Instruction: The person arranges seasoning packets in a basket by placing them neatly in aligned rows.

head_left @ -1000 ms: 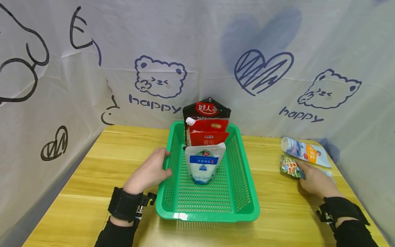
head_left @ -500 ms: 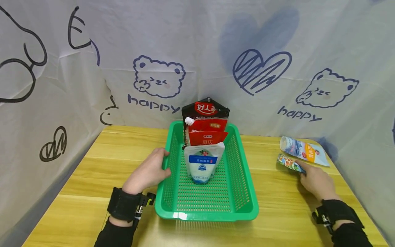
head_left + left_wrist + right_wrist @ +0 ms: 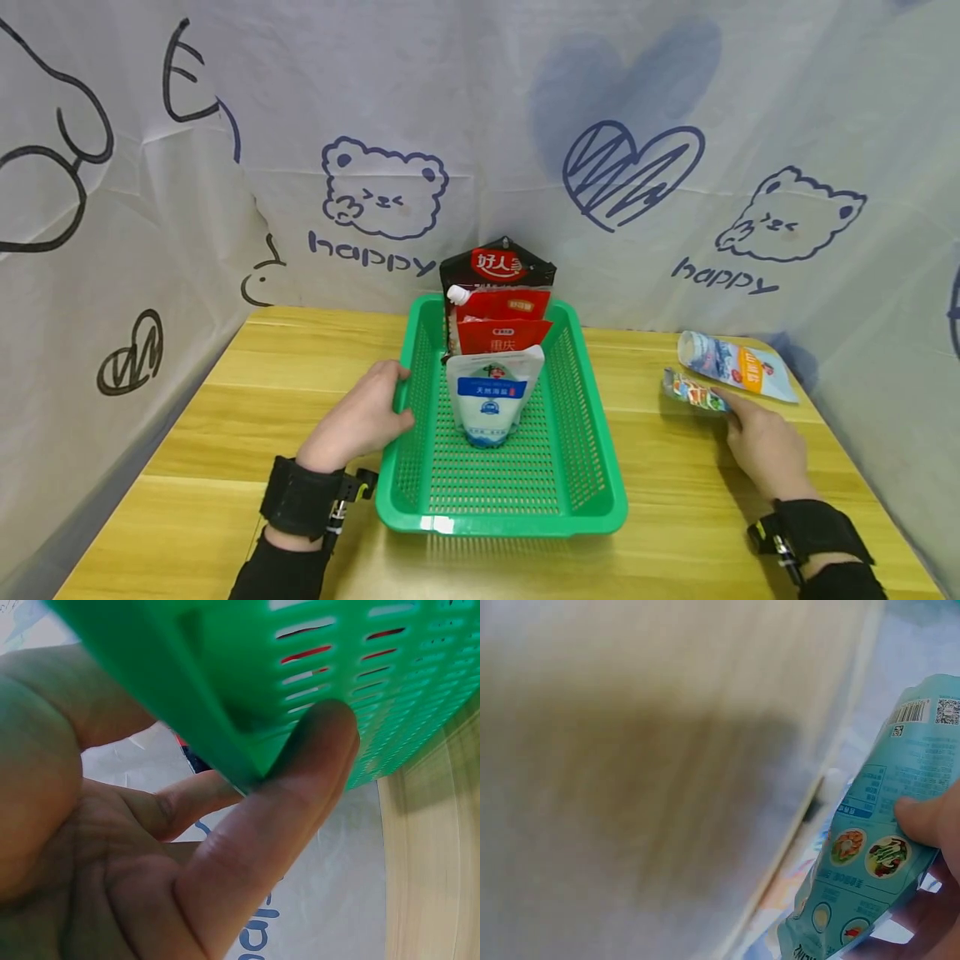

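Note:
My left hand [image 3: 363,421] grips the left rim of a green perforated plastic basket [image 3: 517,525], thumb on the inner side and fingers along the outer wall in the head view. My right hand [image 3: 768,450] pinches a colourful seasoning pouch [image 3: 692,392] above the table at the right. In the right wrist view this pouch's back is teal with a barcode and small food pictures, the thumb [image 3: 922,817] pressed on it. A pale blue and orange pouch [image 3: 738,365] lies just beyond it.
Inside the basket stand a white and blue salt pouch [image 3: 491,396], a red packet [image 3: 504,335], a red spouted pouch [image 3: 510,302] and a black packet [image 3: 498,262] at the back. A drawn-on white sheet [image 3: 510,100] hangs behind the wooden table [image 3: 300,358].
My right hand has lifted the colourful pouch off the table and turned it, moving slightly left. My left hand stays on the basket rim.

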`<state>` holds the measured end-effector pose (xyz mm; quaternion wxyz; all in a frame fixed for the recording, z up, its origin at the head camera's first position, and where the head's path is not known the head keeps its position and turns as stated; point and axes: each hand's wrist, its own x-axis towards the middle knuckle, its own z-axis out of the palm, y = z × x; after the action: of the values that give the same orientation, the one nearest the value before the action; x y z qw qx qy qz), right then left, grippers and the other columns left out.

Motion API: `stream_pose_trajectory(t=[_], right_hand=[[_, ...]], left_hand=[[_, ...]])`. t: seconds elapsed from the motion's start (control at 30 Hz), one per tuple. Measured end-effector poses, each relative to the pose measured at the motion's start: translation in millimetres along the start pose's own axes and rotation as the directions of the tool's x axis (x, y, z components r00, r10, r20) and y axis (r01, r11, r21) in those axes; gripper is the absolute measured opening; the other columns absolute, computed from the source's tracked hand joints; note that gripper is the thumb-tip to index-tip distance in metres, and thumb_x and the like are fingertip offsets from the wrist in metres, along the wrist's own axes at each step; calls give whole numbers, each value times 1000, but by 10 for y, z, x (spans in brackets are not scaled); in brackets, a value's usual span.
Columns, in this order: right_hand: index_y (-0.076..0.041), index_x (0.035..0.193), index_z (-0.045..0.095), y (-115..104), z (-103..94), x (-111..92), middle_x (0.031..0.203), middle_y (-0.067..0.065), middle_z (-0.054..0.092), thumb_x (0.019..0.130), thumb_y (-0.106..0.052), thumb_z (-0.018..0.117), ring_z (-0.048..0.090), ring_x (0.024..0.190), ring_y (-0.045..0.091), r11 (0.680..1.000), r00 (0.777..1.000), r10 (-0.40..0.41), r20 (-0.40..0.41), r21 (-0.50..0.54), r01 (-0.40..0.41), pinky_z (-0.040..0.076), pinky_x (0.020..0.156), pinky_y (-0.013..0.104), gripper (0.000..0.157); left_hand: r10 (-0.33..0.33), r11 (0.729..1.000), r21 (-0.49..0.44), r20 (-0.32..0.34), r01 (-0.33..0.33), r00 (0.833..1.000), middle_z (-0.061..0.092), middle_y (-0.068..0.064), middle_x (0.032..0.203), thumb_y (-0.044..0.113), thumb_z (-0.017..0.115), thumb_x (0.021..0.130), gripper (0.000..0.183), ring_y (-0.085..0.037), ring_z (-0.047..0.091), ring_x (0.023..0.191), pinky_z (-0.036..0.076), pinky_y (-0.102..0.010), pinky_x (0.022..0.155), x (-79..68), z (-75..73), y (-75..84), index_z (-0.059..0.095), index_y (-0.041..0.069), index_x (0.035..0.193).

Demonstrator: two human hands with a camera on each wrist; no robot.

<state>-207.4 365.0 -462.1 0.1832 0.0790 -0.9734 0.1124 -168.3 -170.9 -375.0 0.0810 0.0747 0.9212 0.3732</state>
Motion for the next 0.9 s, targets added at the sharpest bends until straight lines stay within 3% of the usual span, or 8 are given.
stream_pose_trajectory(t=[0.13,0.23,0.57,0.77,0.9], right_hand=[[-7,135,67,-115,-65,34,108,31,70,87,7,66,62,61,39,999,996,-47,-82,16,49,34,41,41,50],[-7,135,68,-217,-119,52,116,29,70,88,7,67,68,76,46,996,987,-85,-136,13,88,41,43,47,49],[-9,133,71,-592,-299,92,112,28,73,84,14,69,68,107,50,980,925,-180,-333,14,196,45,42,53,54],[-13,134,71,-828,-412,109,115,22,74,85,15,66,67,112,49,968,875,-216,-433,21,249,33,40,36,56],[-15,135,71,-987,-474,122,120,15,75,87,14,60,67,115,46,959,838,-228,-496,33,281,30,42,35,58]], left_hand=[[-3,1000,6,-3,3,1000,49,-26,138,-1,67,94,61,-32,58,107,61,-44,87,7,2,-13,40,-11,148],[-4,1000,6,-4,4,1000,50,-26,138,-1,67,94,61,-32,59,107,61,-43,87,9,4,-22,40,-11,148],[5,1000,6,0,-5,1000,49,-27,137,-2,66,94,61,-32,59,106,61,-44,86,14,1,-25,40,-12,147],[1,1000,13,2,-1,1000,49,-26,138,-1,66,94,60,-32,58,108,60,-46,89,16,5,-19,40,-11,148],[3,1000,12,4,-3,1000,49,-26,137,-1,66,94,60,-32,58,107,60,-46,89,10,5,-6,40,-11,147]])
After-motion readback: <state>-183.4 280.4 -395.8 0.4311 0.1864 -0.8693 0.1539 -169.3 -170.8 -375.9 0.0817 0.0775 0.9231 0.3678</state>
